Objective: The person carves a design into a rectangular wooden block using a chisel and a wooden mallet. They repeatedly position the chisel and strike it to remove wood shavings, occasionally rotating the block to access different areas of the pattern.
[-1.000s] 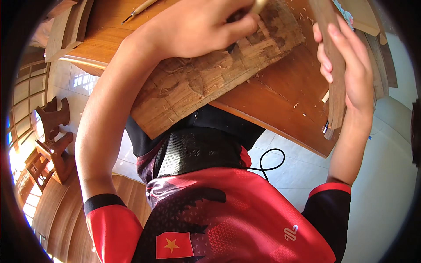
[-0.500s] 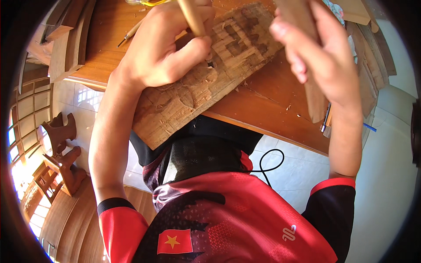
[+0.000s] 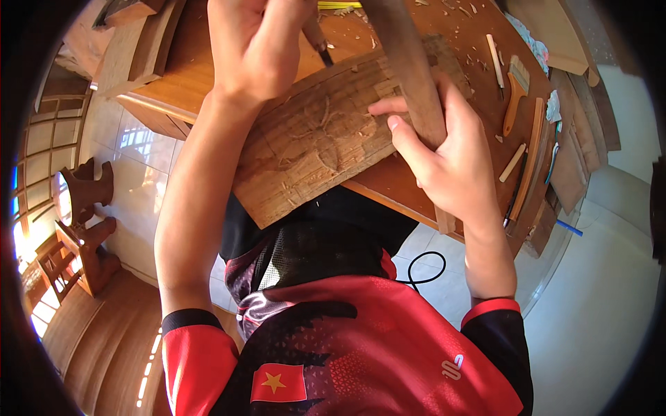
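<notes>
A carved wooden board (image 3: 284, 191) lies slanted across the table's near edge, with flower-like relief in its middle and recessed cuts toward its far right end. My left hand (image 3: 260, 52) is above the board's far left side, closed around a chisel (image 3: 316, 38) with a wooden handle. The dark tip points down by the board's far edge; the top of the hand is cut off by the frame. Over the board's right part, my right hand (image 3: 454, 156) grips a long flat wooden bar (image 3: 414, 76), its lower end reaching past the table edge.
On the table's right lie a flat brush (image 3: 515, 100), a white-handled tool (image 3: 494, 59), a pale stick (image 3: 512, 163) and long wooden strips (image 3: 531, 159). Shavings are scattered about. Timber pieces (image 3: 149, 52) stand at the far left. A crumpled cloth (image 3: 528, 38) lies at the far right.
My left hand has moved away from me with the chisel, off the carving. My right hand has come left and nearer with the wooden bar, now over the board, which has shifted slightly right.
</notes>
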Demonstrator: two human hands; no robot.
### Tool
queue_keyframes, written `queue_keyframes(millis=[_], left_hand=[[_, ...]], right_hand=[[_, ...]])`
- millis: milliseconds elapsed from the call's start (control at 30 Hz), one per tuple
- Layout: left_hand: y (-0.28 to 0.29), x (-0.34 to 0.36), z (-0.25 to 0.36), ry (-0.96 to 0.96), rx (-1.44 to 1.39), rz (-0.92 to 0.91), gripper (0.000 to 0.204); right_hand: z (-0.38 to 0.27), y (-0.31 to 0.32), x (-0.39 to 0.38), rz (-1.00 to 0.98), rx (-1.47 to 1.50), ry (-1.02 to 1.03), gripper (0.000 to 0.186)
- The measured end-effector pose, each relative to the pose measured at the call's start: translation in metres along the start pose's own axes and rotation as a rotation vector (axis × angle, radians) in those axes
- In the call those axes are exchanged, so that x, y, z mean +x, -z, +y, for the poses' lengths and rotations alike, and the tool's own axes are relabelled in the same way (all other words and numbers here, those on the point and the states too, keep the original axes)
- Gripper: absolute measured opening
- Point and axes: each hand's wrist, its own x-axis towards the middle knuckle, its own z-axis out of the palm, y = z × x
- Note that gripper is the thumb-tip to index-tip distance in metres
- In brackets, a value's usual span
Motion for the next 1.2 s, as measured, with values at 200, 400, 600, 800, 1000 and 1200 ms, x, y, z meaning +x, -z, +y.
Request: queue_keyframes(millis=[200,400,600,800,1000,1200], left_hand=[[-0.004,0.002,0.005,0.06,-0.033,0.251,0.031],[0.011,0.004,-0.02,-0.056,0.103,0.22,0.031],[0.008,0.002,-0.025,-0.087,0.112,0.261,0.031],[0.006,0.004,-0.014,-0.033,0.081,0.297,0.031],[0.014,0.006,-0.018,0.142,-0.015,0.444,0.033],[0.019,0.007,-0.037,0.287,0.007,0.61,0.037]], right_hand=[[0.004,-0.014,-0.005,0.031,-0.051,0.01,0.028],[0.007,-0.031,-0.004,0.108,-0.142,0.069,0.027],[0.01,-0.033,-0.004,0.127,-0.333,0.147,0.035],[0.008,-0.023,0.004,0.047,-0.352,0.19,0.035],[0.003,-0.027,0.0,0.028,-0.374,0.164,0.032],[0.005,-0.016,0.007,0.003,-0.365,0.161,0.038]])
